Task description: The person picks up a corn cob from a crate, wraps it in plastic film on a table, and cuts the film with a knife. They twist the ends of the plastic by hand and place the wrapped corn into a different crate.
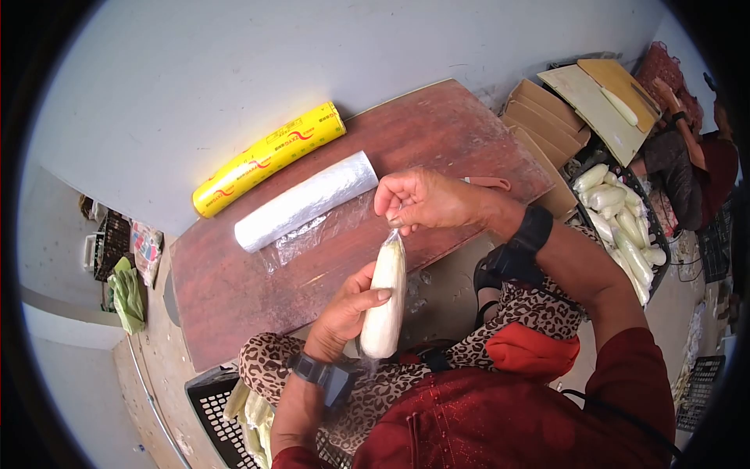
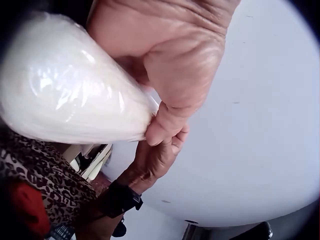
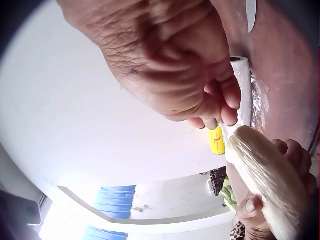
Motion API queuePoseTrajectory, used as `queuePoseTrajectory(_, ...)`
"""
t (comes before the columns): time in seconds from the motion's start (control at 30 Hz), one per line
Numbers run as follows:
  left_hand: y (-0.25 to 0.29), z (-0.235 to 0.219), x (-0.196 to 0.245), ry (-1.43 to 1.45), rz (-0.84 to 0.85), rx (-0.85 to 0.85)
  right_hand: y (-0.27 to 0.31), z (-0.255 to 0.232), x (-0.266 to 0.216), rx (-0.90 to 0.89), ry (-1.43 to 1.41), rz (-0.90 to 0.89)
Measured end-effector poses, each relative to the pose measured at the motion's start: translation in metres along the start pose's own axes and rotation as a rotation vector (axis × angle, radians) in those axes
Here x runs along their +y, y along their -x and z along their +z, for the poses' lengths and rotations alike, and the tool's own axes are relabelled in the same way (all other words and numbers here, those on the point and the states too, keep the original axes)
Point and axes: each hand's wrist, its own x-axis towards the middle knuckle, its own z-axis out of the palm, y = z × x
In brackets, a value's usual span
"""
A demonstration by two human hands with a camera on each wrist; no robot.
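A pale, long, tapering vegetable (image 1: pixel 384 301) wrapped in clear cling film is held over the lap, thin end up. My left hand (image 1: pixel 344 313) grips its body, thumb across the front. Above it, my right hand (image 1: pixel 426 199) pinches the gathered film at the thin tip. In the left wrist view the wrapped vegetable (image 2: pixel 70 82) looks smooth and shiny, with film tight around its thick end. The right wrist view shows my right fingertips (image 3: pixel 231 117) right at the tip of the vegetable (image 3: pixel 265 175). A white roll of cling film (image 1: pixel 308 199) lies on the table nearby, its loose edge spread toward me.
Behind the roll, a yellow printed roll (image 1: pixel 269 160) lies on the reddish table (image 1: pixel 437 125) against the wall. A knife with a reddish handle (image 1: pixel 491 182) is near its right side. Crates hold wrapped vegetables (image 1: pixel 617 203) at right and more (image 1: pixel 254 418) at lower left. Another person (image 1: pixel 691 156) sits at far right.
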Motion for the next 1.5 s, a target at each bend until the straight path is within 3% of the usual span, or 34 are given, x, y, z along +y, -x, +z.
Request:
queuePoseTrajectory(0.17,-0.002,0.006,0.003,0.176,0.034,-0.055,0.003,-0.002,-0.004,0.055,0.004,-0.029)
queuePoseTrajectory(0.37,0.002,0.003,-0.003,0.180,0.029,-0.126,0.001,0.000,-0.003,0.042,0.131,-0.037)
queuePoseTrajectory(0.57,0.001,0.006,-0.002,-0.108,0.010,0.032,0.002,0.002,-0.003,0.045,0.307,-0.067)
queuePoseTrajectory(0.67,-0.002,0.007,-0.002,-0.041,0.026,0.064,0.001,0.004,-0.001,0.106,0.353,-0.133)
queuePoseTrajectory(0.77,-0.002,0.012,0.004,0.046,0.026,0.015,0.001,0.003,-0.006,0.104,0.389,-0.099)
queuePoseTrajectory(0.97,0.000,0.004,-0.003,0.177,0.033,-0.095,0.001,0.006,-0.009,0.122,0.498,-0.226)
queuePoseTrajectory(1.17,0.002,0.007,0.004,-0.048,0.006,0.046,0.002,0.007,-0.002,0.112,0.560,-0.282)
queuePoseTrajectory(1.27,0.002,0.010,0.005,-0.236,0.050,0.132,0.006,0.004,-0.007,0.120,0.535,-0.200)
queuePoseTrajectory(1.37,0.004,0.022,0.010,-0.458,0.102,0.198,0.007,-0.006,-0.003,0.216,0.430,0.009)
queuePoseTrajectory(1.5,0.002,0.018,0.000,-0.780,0.262,0.229,0.011,-0.009,-0.015,0.064,0.358,0.410)
